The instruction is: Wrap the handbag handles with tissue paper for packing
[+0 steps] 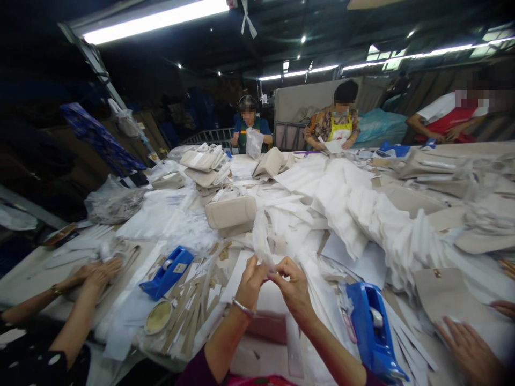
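In the middle of the head view my left hand (250,285), with a bracelet at its wrist, is closed in a pinch on a crumpled, translucent plastic bag (262,238). My right hand (292,287) pinches the lower end of the same plastic, its fingertips close to those of the left. The bag stands up above both hands. Under my forearms lies a beige handbag piece with a darker brownish band (267,328), partly hidden. Just beyond the plastic sits a beige handbag (231,212).
Blue tape dispensers stand left (167,272) and right (376,327), beside cardboard strips (189,311) and a tape roll (158,317). White foam sheets (362,203) heap up at right. A co-worker's hands (96,272) are at left, another's hand (469,343) at right. Several people work opposite.
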### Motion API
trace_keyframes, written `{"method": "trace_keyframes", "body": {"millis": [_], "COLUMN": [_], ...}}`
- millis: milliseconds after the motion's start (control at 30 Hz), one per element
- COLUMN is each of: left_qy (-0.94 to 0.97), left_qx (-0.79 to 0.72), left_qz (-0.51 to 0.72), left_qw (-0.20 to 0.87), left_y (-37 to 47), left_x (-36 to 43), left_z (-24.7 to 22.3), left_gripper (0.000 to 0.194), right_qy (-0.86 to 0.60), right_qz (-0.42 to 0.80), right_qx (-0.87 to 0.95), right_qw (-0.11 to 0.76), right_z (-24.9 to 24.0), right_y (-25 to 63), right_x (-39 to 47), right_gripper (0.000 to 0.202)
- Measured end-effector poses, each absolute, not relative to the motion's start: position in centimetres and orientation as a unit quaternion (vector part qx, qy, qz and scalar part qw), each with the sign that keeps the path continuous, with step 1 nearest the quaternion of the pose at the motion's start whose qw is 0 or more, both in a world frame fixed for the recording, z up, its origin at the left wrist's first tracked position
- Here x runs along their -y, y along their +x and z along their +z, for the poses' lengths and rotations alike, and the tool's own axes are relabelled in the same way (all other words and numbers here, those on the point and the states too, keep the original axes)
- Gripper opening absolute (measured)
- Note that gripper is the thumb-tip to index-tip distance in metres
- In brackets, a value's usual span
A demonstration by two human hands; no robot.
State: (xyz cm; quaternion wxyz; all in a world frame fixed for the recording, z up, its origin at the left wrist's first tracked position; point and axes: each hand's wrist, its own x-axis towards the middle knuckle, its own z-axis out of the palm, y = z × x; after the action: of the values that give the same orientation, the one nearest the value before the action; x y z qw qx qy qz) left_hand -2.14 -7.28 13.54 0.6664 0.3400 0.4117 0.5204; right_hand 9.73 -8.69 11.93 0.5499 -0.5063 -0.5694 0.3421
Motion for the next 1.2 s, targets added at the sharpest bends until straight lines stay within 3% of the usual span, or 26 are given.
{"method": "trace_keyframes", "body": {"millis": [133,233,300,467,667,867,1067,1200], "left_qy": [0.286,0.265,0.29,0.381,0.292,0.447,0.306,0.43], "left_qx": [-0.36,-0.358,-0.383,-0.426,-0.376,-0.46,-0.4,-0.46], "left_qz": [0.459,0.475,0.503,0.517,0.48,0.532,0.476,0.519], "left_qw": [0.76,0.759,0.718,0.637,0.737,0.553,0.721,0.579], "left_y": [-2.7,-2.5,-2.0,-0.6,-0.5,0.1,-0.1,0.3], "left_x": [5.9,5.4,5.6,6.6,5.8,6.8,5.6,5.8], "left_z": [14.4,13.6,12.8,12.0,12.0,10.4,10.4,10.3], "left_gripper": [0.038,0.033,0.033,0.035,0.043,0.034,0.053,0.046], "right_qy": [-0.463,-0.489,-0.517,-0.517,-0.464,-0.533,-0.509,-0.524], "right_qz": [0.241,0.206,0.245,0.474,0.311,0.474,0.341,0.449], "right_qx": [0.667,0.695,0.68,0.557,0.664,0.563,0.633,0.587], "right_qw": [0.532,0.486,0.458,0.445,0.498,0.419,0.473,0.424], "right_z": [11.2,10.8,11.0,11.3,9.0,9.6,8.3,8.3], "right_y": [10.3,10.6,10.4,9.8,10.7,10.7,10.7,10.8], "right_x": [9.3,9.3,9.1,8.8,8.9,8.4,8.4,8.0], "right_gripper": [0.01,0.005,0.009,0.016,0.012,0.016,0.017,0.02]}}
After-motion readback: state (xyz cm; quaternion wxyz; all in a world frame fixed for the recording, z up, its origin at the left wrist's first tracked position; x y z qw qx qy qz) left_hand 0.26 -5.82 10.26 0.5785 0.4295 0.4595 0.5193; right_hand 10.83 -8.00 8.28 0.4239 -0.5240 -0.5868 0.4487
